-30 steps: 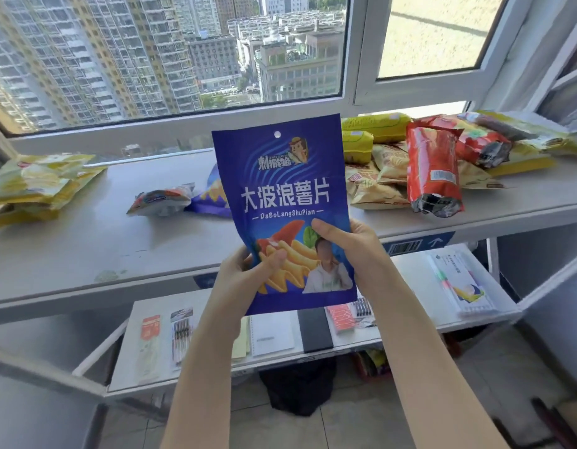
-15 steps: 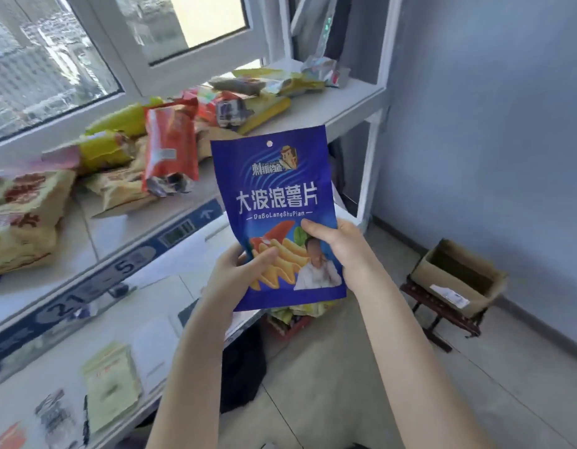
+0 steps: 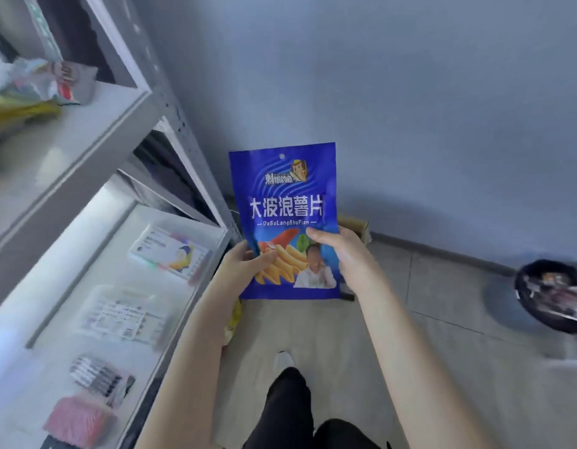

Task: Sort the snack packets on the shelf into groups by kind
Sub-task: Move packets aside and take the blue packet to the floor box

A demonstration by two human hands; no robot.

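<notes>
Blue chip packet held up in both hands, off to the side of the shelf.

Far to the left of the hands, the upper shelf carries a blurred heap of crinkled foil packets, and the smooth white lower shelf nearer the hands holds flat stationery packs (not snacks, so probably not part of the sort). The left hand pinches the packet's lower left edge, thumb on the glossy front; the right hand pinches its right edge the same way. The packet is a flat, stiff rectangular pouch, upright, facing the camera, clear of the shelf. Seemingly the step is identifying its kind; next it must go back to the shelf beside matching packets. Right of the hands, a dark round bin sits on the floor.
</notes>
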